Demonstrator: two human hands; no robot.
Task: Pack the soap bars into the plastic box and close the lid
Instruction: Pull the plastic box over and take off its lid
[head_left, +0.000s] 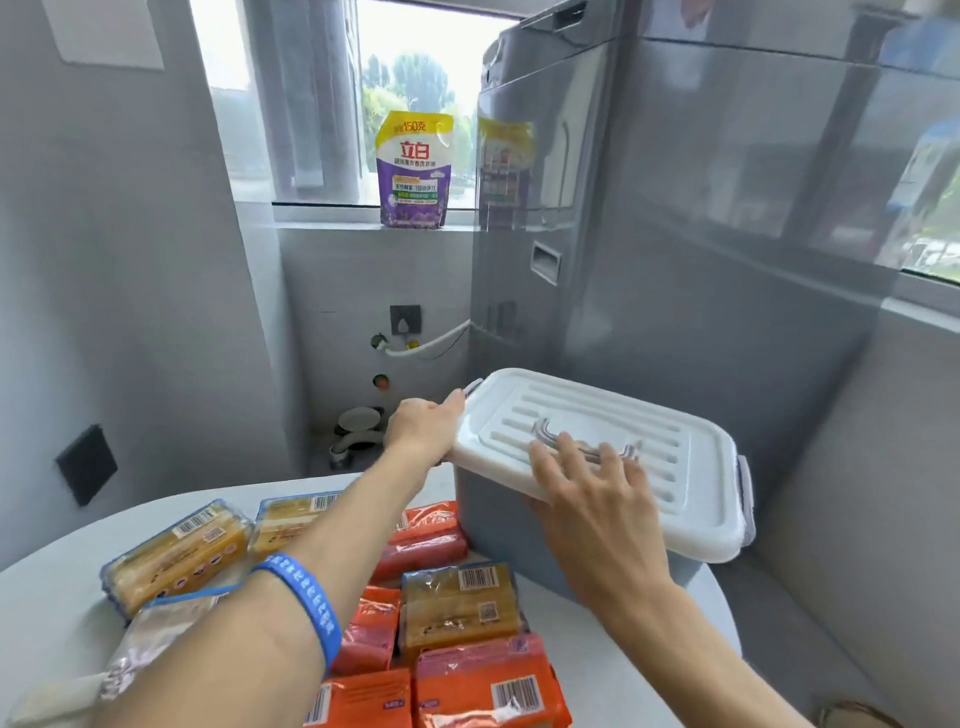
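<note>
While the lid (602, 441) sits on the plastic box (498, 525) at the tabletop's (47, 613) far right edge, the left hand (423, 423) grips its left end and the right hand (597, 499) rests flat, fingers spread. Wrapped soap bars (457, 603) lie beside it: rigid, light, likely slippery; grasp across the long sides.

Centre right of the frame: your right hand (597, 499) lies flat on the white lid (691, 467) of the grey plastic box (493, 525), fingers (571, 454) spread over its handle. Your left hand (423, 423) grips the lid's left edge by the clasp. Lower left: wrapped soap bars (457, 603), yellow and orange, lie on the white worktop (52, 597).
</note>
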